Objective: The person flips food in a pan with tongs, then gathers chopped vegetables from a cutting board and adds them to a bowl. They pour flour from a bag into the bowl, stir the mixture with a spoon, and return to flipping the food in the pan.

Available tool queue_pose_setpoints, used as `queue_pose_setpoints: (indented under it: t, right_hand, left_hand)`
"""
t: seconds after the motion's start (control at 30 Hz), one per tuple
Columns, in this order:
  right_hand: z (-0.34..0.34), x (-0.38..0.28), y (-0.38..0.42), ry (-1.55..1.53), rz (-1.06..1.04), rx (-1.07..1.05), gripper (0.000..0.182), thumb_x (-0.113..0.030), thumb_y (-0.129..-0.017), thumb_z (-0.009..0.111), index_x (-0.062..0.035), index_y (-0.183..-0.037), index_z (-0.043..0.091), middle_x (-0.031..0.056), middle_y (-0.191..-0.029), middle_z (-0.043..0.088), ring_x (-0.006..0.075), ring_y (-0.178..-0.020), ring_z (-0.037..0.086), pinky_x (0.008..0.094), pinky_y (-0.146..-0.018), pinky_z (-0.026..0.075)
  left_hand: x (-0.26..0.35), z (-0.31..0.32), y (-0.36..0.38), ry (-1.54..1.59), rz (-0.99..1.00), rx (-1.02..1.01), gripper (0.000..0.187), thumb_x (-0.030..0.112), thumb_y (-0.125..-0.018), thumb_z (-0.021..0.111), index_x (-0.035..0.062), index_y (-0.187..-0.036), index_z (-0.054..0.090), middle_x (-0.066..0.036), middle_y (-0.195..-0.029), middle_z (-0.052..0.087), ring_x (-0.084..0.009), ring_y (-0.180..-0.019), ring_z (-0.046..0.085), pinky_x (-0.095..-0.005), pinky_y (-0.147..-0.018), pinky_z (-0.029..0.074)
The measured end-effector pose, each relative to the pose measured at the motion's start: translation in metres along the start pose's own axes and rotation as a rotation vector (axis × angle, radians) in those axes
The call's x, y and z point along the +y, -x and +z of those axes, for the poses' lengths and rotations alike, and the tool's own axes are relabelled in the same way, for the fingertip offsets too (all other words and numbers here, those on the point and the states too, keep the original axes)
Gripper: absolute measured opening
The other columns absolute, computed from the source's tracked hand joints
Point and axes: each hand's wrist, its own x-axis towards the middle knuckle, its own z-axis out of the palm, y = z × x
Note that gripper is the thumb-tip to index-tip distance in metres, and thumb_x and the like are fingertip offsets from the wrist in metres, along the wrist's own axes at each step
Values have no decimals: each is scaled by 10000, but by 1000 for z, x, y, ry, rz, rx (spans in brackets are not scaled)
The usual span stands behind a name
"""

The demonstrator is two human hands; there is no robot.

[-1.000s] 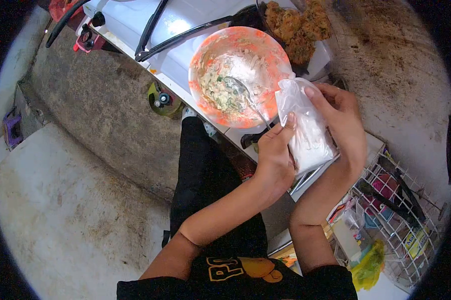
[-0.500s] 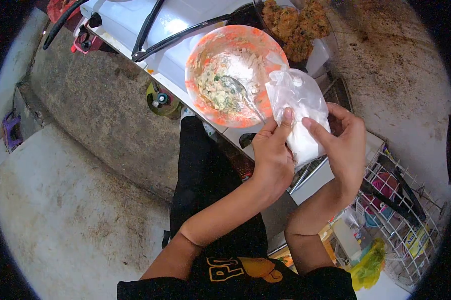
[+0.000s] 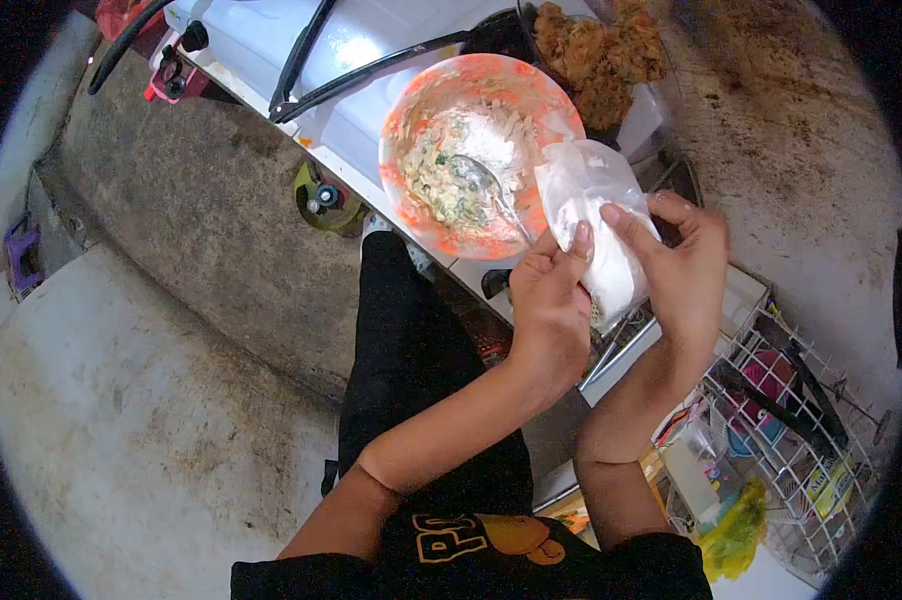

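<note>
A clear plastic bag of white powder (image 3: 616,262) is held between both hands, just right of the mixing bowl. My left hand (image 3: 553,305) pinches its left side, thumb on top. On its right side my right hand (image 3: 686,255) grips with the thumb pressed on the plastic and the fingers behind. The bag's mouth points up toward the bowl's rim. Orange and white, the bowl (image 3: 399,205) contains a pale, lumpy mixture (image 3: 433,190) with green bits and a patch of white powder. A metal spoon (image 3: 486,178) lies in it, its handle running toward my left hand.
Browned fried patties (image 3: 596,55) sit in a container beyond the bowl. A white stove top (image 3: 241,45) with a black frame (image 3: 371,68) lies at the upper left. A wire rack (image 3: 791,480) with kitchen items stands at the lower right. A green gas cylinder (image 3: 323,198) is below.
The bag has been squeezed narrower and folded in between my hands, with the right thumb shifted up and left. More white powder appears in the bowl. The whole view has shifted slightly.
</note>
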Motion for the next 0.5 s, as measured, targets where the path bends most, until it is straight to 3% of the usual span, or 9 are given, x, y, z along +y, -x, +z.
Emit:
queue_pose_setpoints:
  t: [0.07, 0.17, 0.37, 0.5]
  right_hand:
    - [1, -3, -2, 50, -94, -34, 275, -160, -642, 758, 59, -774, 656, 153, -680, 632, 205, -610, 612, 283, -618, 458]
    - [-1, -7, -6, 148, -86, -158, 276, -171, -642, 761, 55, -764, 660, 160, -693, 637, 210, -611, 613, 295, -618, 459]
    - [3, 12, -4, 114, -45, 59, 263, -165, -650, 750, 58, -749, 653, 128, -647, 621, 185, -586, 594, 286, -598, 446]
    - [6, -2, -2, -18, -53, -84, 249, -160, -661, 740, 57, -752, 656, 129, -617, 610, 171, -573, 589, 281, -594, 449]
  left_hand:
    - [0, -4, 0, -31, 4, -33, 336, 192, -899, 545, -7, -1161, 478, -103, -1118, 571, -192, -1025, 565, -364, -920, 442]
    - [-1, -4, -5, -2, 5, 0, 271, 151, -908, 533, -15, -1122, 519, -78, -1045, 606, -150, -940, 585, -307, -848, 458]
    - [4, -3, -8, 10, -37, 12, 257, 152, -908, 534, -11, -1108, 527, -83, -1040, 606, -153, -940, 585, -310, -850, 460]
    - [6, -2, -6, -5, 4, 21, 246, 153, -910, 530, -1, -1102, 528, -83, -1033, 604, -152, -927, 588, -311, -827, 473]
